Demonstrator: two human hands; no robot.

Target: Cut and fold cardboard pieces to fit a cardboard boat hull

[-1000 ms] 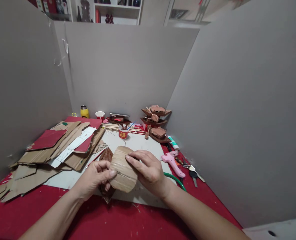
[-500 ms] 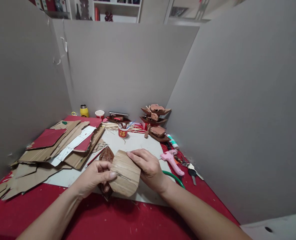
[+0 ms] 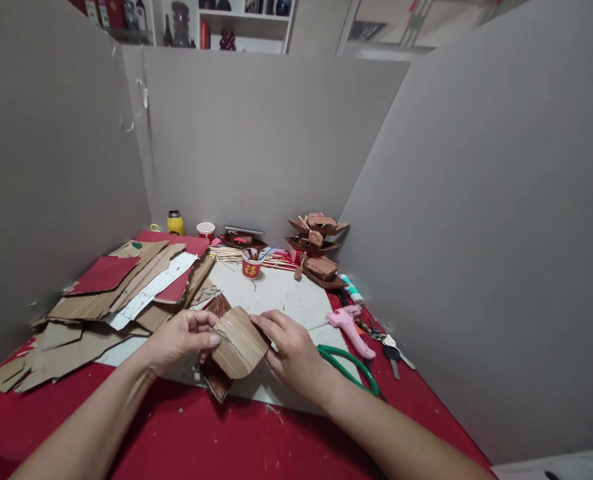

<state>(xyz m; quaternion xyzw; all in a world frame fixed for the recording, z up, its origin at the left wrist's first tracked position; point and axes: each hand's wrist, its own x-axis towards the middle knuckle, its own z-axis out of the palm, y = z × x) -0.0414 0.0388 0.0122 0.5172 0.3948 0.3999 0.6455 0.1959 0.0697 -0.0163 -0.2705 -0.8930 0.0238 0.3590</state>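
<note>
A curved piece of tan corrugated cardboard (image 3: 239, 343) is held between both hands. My left hand (image 3: 186, 339) pinches its left edge, thumb on top. My right hand (image 3: 291, 350) grips the right edge, fingers along the upper corner. Partly hidden beneath the cardboard lies a brown boat-shaped hull (image 3: 219, 383), its pointed ends showing above and below. Green-handled scissors (image 3: 349, 367) rest beside my right wrist, and a pink glue gun (image 3: 351, 330) lies beyond them on the right.
Cardboard scraps (image 3: 83, 307) are piled at the left. A red cup (image 3: 252, 265) with tools stands on the white board (image 3: 291, 293), near thin sticks. Small model boats (image 3: 321, 267) stand at the back right. Grey partitions (image 3: 276, 133) enclose the red table (image 3: 186, 433). Keys (image 3: 392, 351) lie right.
The cardboard is tilted and bent more, and sits slightly further up and left, uncovering more of the hull's near end. More of the green scissor handles shows. The whole view has shifted slightly.
</note>
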